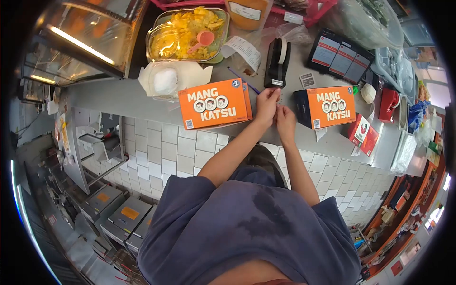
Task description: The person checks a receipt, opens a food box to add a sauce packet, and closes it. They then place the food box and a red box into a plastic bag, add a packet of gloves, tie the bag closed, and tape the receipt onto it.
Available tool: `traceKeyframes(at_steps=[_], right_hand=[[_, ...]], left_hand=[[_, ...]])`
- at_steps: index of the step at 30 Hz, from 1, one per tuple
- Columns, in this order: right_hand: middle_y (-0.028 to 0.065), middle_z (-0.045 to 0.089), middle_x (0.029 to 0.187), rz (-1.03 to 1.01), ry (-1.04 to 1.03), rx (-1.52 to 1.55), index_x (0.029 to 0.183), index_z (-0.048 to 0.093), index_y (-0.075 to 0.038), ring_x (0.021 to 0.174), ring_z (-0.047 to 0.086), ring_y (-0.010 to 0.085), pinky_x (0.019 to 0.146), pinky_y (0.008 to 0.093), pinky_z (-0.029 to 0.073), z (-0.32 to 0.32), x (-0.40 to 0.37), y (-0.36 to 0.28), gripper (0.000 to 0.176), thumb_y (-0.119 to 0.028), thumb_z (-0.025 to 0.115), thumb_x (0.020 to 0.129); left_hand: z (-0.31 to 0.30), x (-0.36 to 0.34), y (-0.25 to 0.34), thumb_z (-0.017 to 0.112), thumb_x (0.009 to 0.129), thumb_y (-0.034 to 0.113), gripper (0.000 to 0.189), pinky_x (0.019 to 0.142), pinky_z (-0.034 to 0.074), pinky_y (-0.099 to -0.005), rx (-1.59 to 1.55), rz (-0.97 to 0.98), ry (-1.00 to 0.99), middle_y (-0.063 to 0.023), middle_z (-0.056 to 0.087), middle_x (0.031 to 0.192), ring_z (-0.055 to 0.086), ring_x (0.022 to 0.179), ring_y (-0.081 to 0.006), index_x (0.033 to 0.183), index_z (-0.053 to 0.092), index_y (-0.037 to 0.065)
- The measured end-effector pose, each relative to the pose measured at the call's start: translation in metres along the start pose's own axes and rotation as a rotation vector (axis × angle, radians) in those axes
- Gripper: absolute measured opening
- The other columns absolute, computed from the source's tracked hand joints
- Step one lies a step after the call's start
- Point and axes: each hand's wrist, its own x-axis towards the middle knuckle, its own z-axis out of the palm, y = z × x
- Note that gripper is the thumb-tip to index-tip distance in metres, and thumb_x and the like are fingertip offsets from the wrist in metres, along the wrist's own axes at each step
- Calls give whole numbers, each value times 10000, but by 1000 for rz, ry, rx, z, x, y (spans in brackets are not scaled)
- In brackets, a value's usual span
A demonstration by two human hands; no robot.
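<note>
My left hand (267,107) is closed, its fingertips pinched at the near end of a black tape dispenser (274,71) with a roll of tape. Just right of it, my right hand (286,124) is also closed, its fingers curled close to the left one. What either hand pinches is too small to make out. Left of my hands stand orange boxes (211,105) printed "Mang Katsu", one behind another. On my right is another orange box (331,106) with the same print. A dark blue pen (244,80) lies by the left boxes, partly hidden.
Behind are a glass tray (152,40) of yellow food with a pink scoop (205,39), an open white carton (195,75), a receipt (242,50) and a tablet (340,59). A red packet (363,135) lies near the counter's front edge. A glass display case (90,35) stands at left.
</note>
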Motion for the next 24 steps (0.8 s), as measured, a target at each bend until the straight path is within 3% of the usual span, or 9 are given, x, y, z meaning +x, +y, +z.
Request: traceKeyframes(at_steps=[4,8,12,13,16,19,20,22,24], right_hand=[[34,518,520,174,-117,95,778,607,-6,459,496,122,465,265,392,-9,-6,11,315,-274,479,883],[42,580,719,-93,-101,448,883,591,3,665,540,72,561,222,431,-2,-46,7,196,-158,479,882],[71,615,787,-262,-333,352,937,589,12,690,561,108,585,242,444,25,-97,-15,159,-83,488,860],[77,584,629,-396,-291,99,849,591,14,560,557,116,520,245,427,40,-108,-37,171,-129,499,869],[71,520,506,-117,-510,164,780,582,6,446,521,125,461,250,397,72,-117,-62,232,-187,501,880],[43,512,496,-72,-455,214,797,576,-8,428,479,88,445,244,375,84,-120,-59,271,-241,482,898],[43,512,496,-70,-424,226,797,576,-8,428,479,88,445,244,375,82,-123,-58,271,-241,482,898],[32,505,493,-69,-391,238,805,575,-15,438,472,77,455,238,373,77,-126,-53,266,-245,480,899],[24,501,491,-27,-336,210,808,574,-17,448,472,72,465,232,373,81,-131,-40,262,-243,480,899]], left_hand=[[-6,-7,-3,563,833,103,89,556,392,-219,-202,-433,99,-3,515,693,488,641,-88,881,544,31],[-11,-69,13,583,808,111,88,657,433,-228,308,384,-97,-73,514,851,530,775,-149,868,566,48],[-80,-128,81,648,743,93,140,800,403,-374,884,1074,-27,-105,490,985,487,937,-293,868,608,42],[-103,-127,91,639,747,143,171,824,373,-404,1006,1079,137,-110,478,1035,463,966,-304,897,617,64],[-151,-106,123,646,736,237,314,888,298,-477,1577,820,424,-131,411,1193,386,1054,-339,1023,602,117],[-178,-90,143,701,666,279,497,925,256,-520,1417,864,611,-143,337,1295,317,1149,-376,1123,546,158],[-182,-88,153,701,666,279,497,925,256,-520,1413,884,579,-143,337,1295,317,1149,-376,1123,546,158],[-173,-91,179,762,569,319,700,948,237,-525,1404,816,-189,-173,265,1351,239,1222,-416,1196,483,179],[-160,-86,177,805,457,319,826,955,241,-525,1596,729,-378,-223,216,1365,191,1265,-424,1202,476,179]])
